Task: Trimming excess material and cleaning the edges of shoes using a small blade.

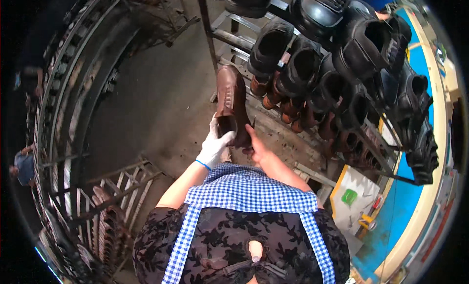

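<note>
Out in front of me I hold a brown leather lace-up shoe [227, 91], toe pointing away and opening toward me. Along its right side runs a darker brown surface; I cannot tell whether this is a second shoe or part of the same one. My left hand [213, 142], in a white glove with a blue band at the wrist, is closed on the left of the heel end, thumb over the opening's edge. My bare right hand [256, 146] grips the heel end from the right, its fingers partly hidden behind the brown leather.
Close by on the right, a metal rack [234, 39] carries several black shoes [298, 66], with brown shoes [293, 110] lower down. Beyond it runs a blue surface [403, 196] with a cream edge. Another slatted rack [129, 191] stands lower left; curved metal rails [73, 98] line the left.
</note>
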A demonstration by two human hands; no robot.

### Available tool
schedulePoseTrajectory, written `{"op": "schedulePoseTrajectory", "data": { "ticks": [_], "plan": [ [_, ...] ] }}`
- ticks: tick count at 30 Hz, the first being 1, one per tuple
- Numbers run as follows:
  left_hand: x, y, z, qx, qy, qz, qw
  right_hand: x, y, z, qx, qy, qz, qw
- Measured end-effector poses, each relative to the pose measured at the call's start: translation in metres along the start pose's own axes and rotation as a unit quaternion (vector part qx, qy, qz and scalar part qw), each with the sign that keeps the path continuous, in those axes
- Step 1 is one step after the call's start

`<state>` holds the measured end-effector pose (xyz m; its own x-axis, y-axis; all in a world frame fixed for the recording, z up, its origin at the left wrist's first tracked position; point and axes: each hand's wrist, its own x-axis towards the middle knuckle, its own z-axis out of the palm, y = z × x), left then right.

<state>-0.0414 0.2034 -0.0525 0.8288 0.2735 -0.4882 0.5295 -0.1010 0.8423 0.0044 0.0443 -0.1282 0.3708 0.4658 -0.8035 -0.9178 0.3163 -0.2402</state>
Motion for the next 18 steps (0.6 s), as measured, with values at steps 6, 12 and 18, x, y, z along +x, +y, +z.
{"op": "schedulePoseTrajectory", "data": {
  "ticks": [6, 12, 18],
  "plan": [
    [0.15, -0.068, -0.025, -0.078, -0.009, 0.014, 0.997, 0.014, -0.004, 0.001, -0.095, -0.094, -0.095, 0.987],
    [0.269, 0.034, -0.019, 0.307, 0.105, 0.177, 0.929, 0.001, 0.016, -0.038, -0.08, -0.087, -0.118, 0.986],
    [0.316, 0.044, -0.019, 0.367, 0.143, 0.147, 0.907, -0.021, 0.046, -0.099, 0.004, 0.002, -0.146, 0.989]
  ]
}}
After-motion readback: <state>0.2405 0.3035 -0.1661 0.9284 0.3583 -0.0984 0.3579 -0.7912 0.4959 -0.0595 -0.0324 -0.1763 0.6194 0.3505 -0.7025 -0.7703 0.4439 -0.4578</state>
